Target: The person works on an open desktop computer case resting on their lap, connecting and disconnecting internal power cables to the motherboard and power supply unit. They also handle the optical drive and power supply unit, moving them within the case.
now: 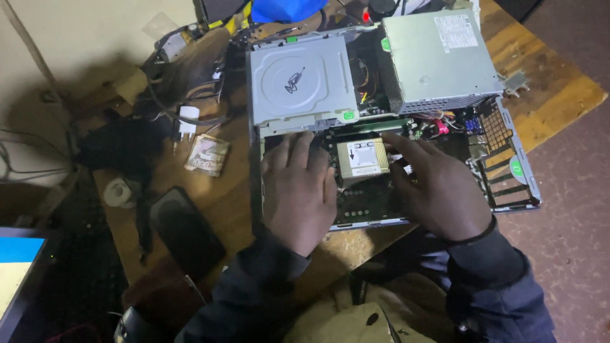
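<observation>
So there's an opened desktop computer case (pixel 508 184) lying flat on a wooden table (pixel 222 197), and both hands are down inside it. The left hand (pixel 298 190) lies flat and open, palm down, fingers spread over the left part of the green motherboard (pixel 368 203), fingertips pointing toward the far side and ending just short of the silver optical drive (pixel 298 82). The right hand (pixel 438 190) is also open and gripping nothing, fingers stretched to the left, with the index finger touching or just over the right edge of the small square metal heatsink (pixel 362 157), can't quite tell which. That heatsink sits between the two hands, near the middle of the board, just in front of the optical drive. Far right in the case is the grey power supply box (pixel 438 54), with a bundle of coloured wires (pixel 445 124) under its near edge. Left of the case on the table there's a white plug adapter (pixel 187 121), a small printed packet (pixel 208 154), a roll of tape (pixel 117 192) and a dark phone (pixel 187 232) lying flat, nearer to me. Both sleeves are dark blue
</observation>
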